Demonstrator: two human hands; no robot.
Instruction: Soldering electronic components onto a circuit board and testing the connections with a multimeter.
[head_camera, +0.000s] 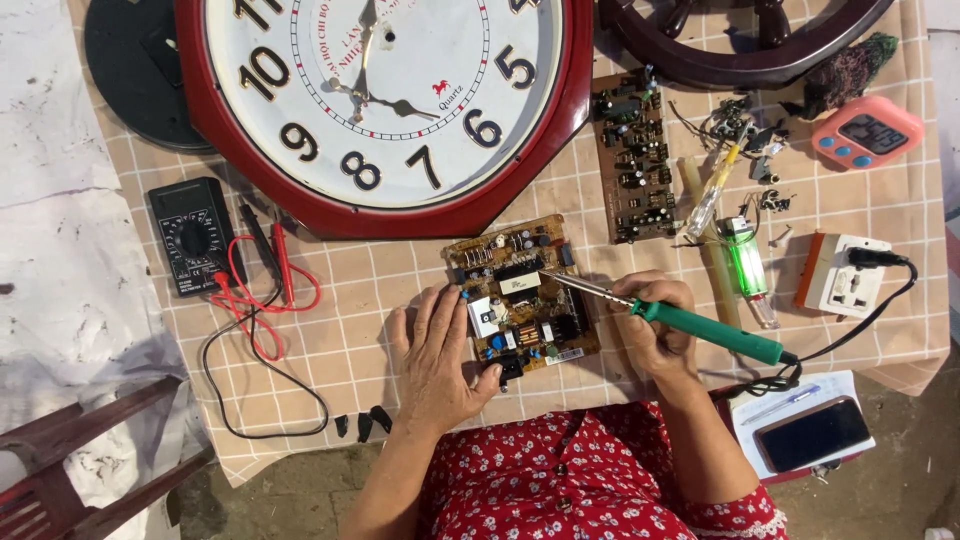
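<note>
Pressed flat, the left hand (437, 352) is steadying the circuit board (520, 297) on the checked cloth (340, 330), while the green soldering iron (700, 325), clamped in the right hand (655, 325), is being angled onto its components.

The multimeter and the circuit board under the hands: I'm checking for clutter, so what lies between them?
In the head view, between the black multimeter and the circuit board lie its red and black probe leads on checked cloth.
</note>
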